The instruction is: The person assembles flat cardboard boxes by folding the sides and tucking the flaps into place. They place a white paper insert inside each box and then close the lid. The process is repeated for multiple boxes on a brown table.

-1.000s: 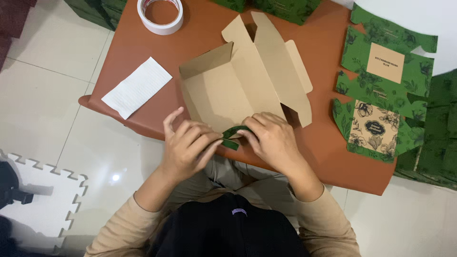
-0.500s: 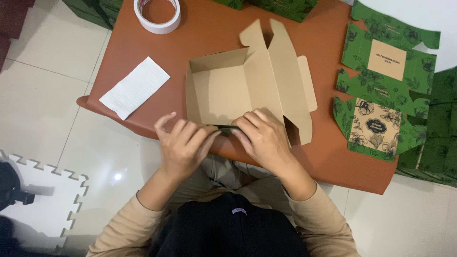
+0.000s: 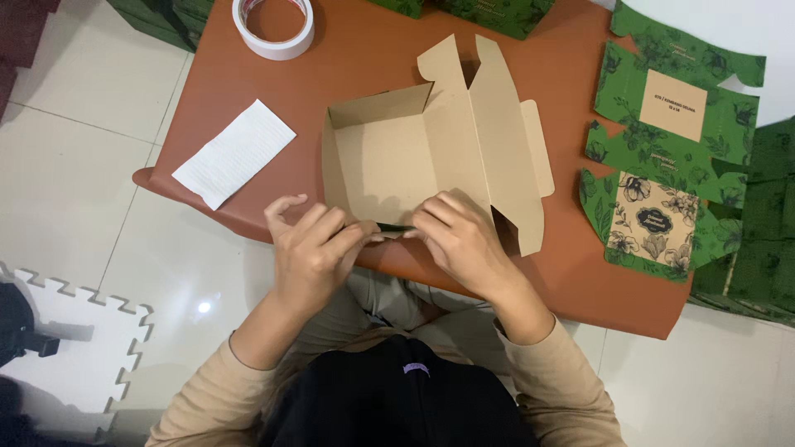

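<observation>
Both hands work the near edge of a half-folded cardboard box (image 3: 431,161) on a brown table (image 3: 373,50). Left hand (image 3: 310,252) is curled, fingertips pinched on the near wall of the box at its left end; right hand (image 3: 460,240) lies palm down with fingers bent over the same wall further right — closed on the cardboard, not flat open. Between them a thin dark-green strip of the box's printed outer face shows along the fold. Box sits just beyond the knuckles, brown inside up, one side wall standing at the left, the lid panel and flaps spread to the right. Looks light, thin and stiff along the panels but bendy at the creases — likely dents or tears if squeezed hard, so best held at the fold lines and wall edges, not mid-panel. Surface seems matte, not slippery. White paper sheet (image 3: 233,153) lies well left of the left hand, tape roll (image 3: 273,25) at the far edge, flat green printed box blanks (image 3: 671,157) well off to the right.
</observation>
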